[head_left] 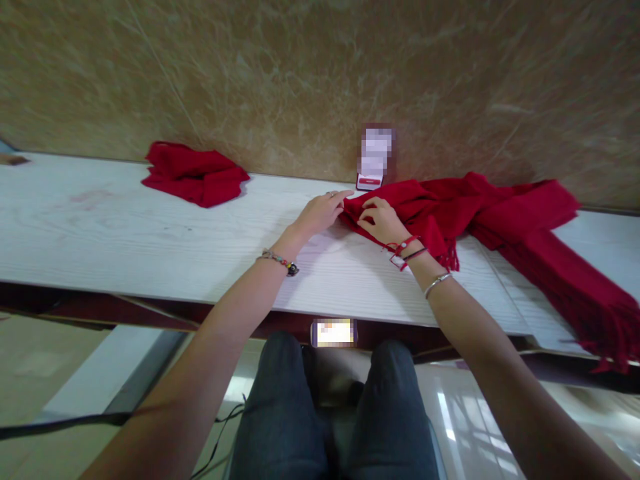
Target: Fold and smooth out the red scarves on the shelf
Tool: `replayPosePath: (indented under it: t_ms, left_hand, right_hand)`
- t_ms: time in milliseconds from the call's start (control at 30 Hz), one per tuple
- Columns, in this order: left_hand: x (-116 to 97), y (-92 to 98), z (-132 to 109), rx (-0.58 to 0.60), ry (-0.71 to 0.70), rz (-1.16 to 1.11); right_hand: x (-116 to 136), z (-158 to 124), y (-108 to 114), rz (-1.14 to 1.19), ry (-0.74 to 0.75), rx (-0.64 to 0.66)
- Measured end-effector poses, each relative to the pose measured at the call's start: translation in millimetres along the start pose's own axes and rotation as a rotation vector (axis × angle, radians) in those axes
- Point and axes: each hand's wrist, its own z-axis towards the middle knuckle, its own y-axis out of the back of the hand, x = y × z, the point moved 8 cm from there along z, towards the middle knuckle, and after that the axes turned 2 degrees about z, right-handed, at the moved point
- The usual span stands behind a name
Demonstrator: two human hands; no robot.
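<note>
A long red fringed scarf (pixel 445 200) lies bunched and twisted along the right half of the white table. My left hand (pixel 323 213) has its fingers closed on the scarf's left end, index finger reaching forward over it. Just to the right, my right hand (pixel 383 221) rests on the same end, fingers bent and pinching the cloth near its edge. My fingertips partly hide the gripped fabric. Toward the right, the scarf's fringed tail hangs past the table's front edge. A second folded red cloth (pixel 195 175) sits apart on the left, by the wall.
A phone (pixel 371 181) with a blurred screen leans on the brown marbled wall (pixel 280 80) behind the white table (pixel 125 233). Another lit phone-like screen (pixel 334 333) shows below the table's front edge, above my knees. A brown object (pixel 13 159) lies far left.
</note>
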Motion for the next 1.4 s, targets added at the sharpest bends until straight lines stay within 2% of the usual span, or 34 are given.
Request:
replayPosePath:
  t_ms: [200,300,500,600,767,1133,1267,1400]
  left_hand:
    - [-4.2,11.2,-1.0,-0.114,0.024,0.016]
    - [-10.8,12.6,-0.6,-0.110,0.034,-0.023]
    - [-20.4,10.7,-0.3,-0.123,-0.006,-0.058]
    - [-22.1,11.1,-1.2,-0.151,-0.034,-0.045]
    - [-24.5,12.9,-1.9,-0.160,-0.048,-0.016]
    - [-27.3,9.5,-1.9,-0.147,-0.101,0.012]
    - [-27.3,10.9,-2.8,-0.160,-0.122,0.000]
    - [-20.1,12.7,-3.5,-0.168,-0.114,-0.014]
  right_hand:
    - [-8.3,4.4,13.6,0.136,-0.110,-0.132]
    - [-11.8,4.3,18.5,0.226,-0.172,-0.187]
    - [-22.3,8.3,9.3,0.579,-0.267,-0.228]
    - [-25.7,11.2,4.5,0.668,-0.270,-0.249]
    - [-25.0,12.4,-0.3,0.665,-0.275,-0.212]
    - [-15.7,8.2,5.3,0.611,-0.277,-0.182]
    - [-18.3,7.4,10.8,0.571,-0.305,-0.221]
    - [-33.1,8.1,23.7,0.565,-0.342,-0.298]
